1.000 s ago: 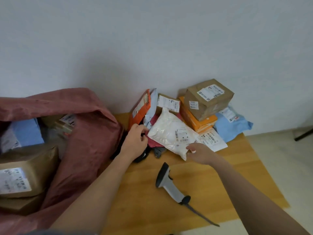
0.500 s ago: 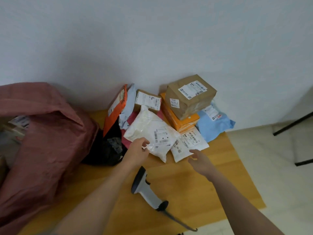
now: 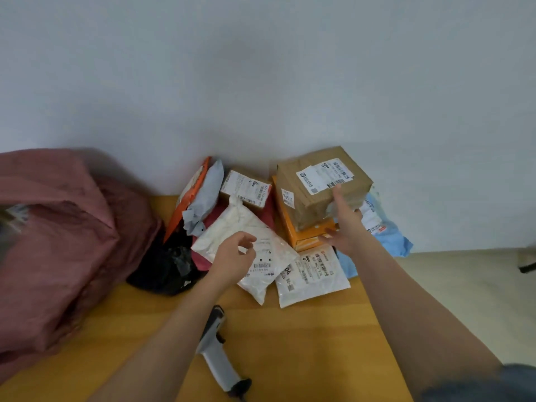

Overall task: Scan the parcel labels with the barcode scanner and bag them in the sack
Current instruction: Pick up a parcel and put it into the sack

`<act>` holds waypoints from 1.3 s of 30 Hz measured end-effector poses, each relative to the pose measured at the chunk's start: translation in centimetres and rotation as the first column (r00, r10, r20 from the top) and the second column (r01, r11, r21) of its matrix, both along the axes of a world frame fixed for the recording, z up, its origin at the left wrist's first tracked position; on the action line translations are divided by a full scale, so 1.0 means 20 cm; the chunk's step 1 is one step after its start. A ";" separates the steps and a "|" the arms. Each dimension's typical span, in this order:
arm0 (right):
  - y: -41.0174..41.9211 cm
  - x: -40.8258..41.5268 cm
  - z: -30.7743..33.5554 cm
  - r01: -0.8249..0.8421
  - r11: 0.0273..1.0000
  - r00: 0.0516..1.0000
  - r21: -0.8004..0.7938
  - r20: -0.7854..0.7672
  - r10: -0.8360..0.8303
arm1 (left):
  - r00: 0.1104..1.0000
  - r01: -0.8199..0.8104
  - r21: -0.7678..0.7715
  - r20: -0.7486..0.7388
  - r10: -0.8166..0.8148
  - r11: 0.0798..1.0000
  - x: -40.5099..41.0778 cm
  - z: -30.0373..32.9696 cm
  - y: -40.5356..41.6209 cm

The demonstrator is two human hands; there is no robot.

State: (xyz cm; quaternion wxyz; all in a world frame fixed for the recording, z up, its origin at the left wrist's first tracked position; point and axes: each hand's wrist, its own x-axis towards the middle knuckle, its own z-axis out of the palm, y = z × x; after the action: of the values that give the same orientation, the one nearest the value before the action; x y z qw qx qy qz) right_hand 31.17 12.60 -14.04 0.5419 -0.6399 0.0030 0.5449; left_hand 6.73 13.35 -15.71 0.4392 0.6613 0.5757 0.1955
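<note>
Head view, right hand: your right hand [image 3: 343,224] is reaching with spread fingers to the brown cardboard box with white labels [image 3: 319,184], touching its front corner; it is holding nothing yet.
Head view, left hand: your left hand [image 3: 233,253] is hovering loosely curled over the white plastic mailer bag [image 3: 229,227], gripping nothing.
Scanner: the grey handheld barcode scanner [image 3: 216,349] is lying on the wooden table [image 3: 304,343], near your left forearm.
Sack: the dull red fabric sack [image 3: 58,242] is slumping at the left, well apart from the box.
Technique: you are advised to grip the box at opposite sides, keeping its top label unobstructed and facing upward for scanning, since it is resting on the orange flat carton [image 3: 304,236], which may shift.
</note>
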 end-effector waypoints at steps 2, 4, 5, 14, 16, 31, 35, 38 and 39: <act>0.04 0.03 -0.02 0.018 1.000 1.000 -0.016 -0.015 -0.018 | 1.000 -0.014 -0.016 -0.020 0.014 1.000 -0.01 -0.01 0.00; 0.07 0.05 -0.06 0.035 0.999 0.999 -0.025 -0.020 -0.035 | 0.999 -0.036 -0.038 -0.023 0.036 0.999 -0.02 -0.01 0.00; 0.08 0.06 -0.07 0.034 0.999 0.999 -0.022 -0.036 -0.035 | 0.998 -0.048 -0.045 -0.029 0.047 0.998 -0.03 -0.01 0.00; 0.03 0.05 -0.05 0.104 0.981 0.989 0.164 -0.122 -0.084 | 0.991 -0.133 -0.066 -0.023 0.131 0.989 -0.08 0.01 -0.03; -0.02 0.02 -0.03 0.041 0.975 0.996 0.219 -0.085 -0.023 | 0.979 -0.193 -0.094 0.045 0.197 0.977 -0.09 0.04 -0.03; -0.45 -0.64 0.19 -0.617 0.729 0.783 0.296 0.141 0.605 | 0.799 0.103 -0.475 0.563 0.211 0.874 -0.61 0.26 -0.21; -0.51 -0.85 0.19 -0.685 0.656 0.718 0.317 0.139 0.682 | 0.813 0.039 -0.439 0.537 0.227 0.898 -0.86 0.32 -0.24; -0.55 -0.96 0.22 -0.764 0.570 0.633 0.302 0.180 0.753 | 0.798 0.008 -0.409 0.552 0.241 0.912 -1.02 0.36 -0.25; -0.56 -0.99 0.23 -0.782 0.545 0.608 0.302 0.184 0.772 | 0.811 0.002 -0.390 0.540 0.227 0.921 -1.07 0.38 -0.25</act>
State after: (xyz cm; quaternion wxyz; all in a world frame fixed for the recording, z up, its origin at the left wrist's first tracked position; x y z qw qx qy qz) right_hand 11.33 1.39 -9.34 0.3498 -0.4746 -0.3859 0.7095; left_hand -14.60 8.31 -8.11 0.6970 0.4395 0.4813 0.2990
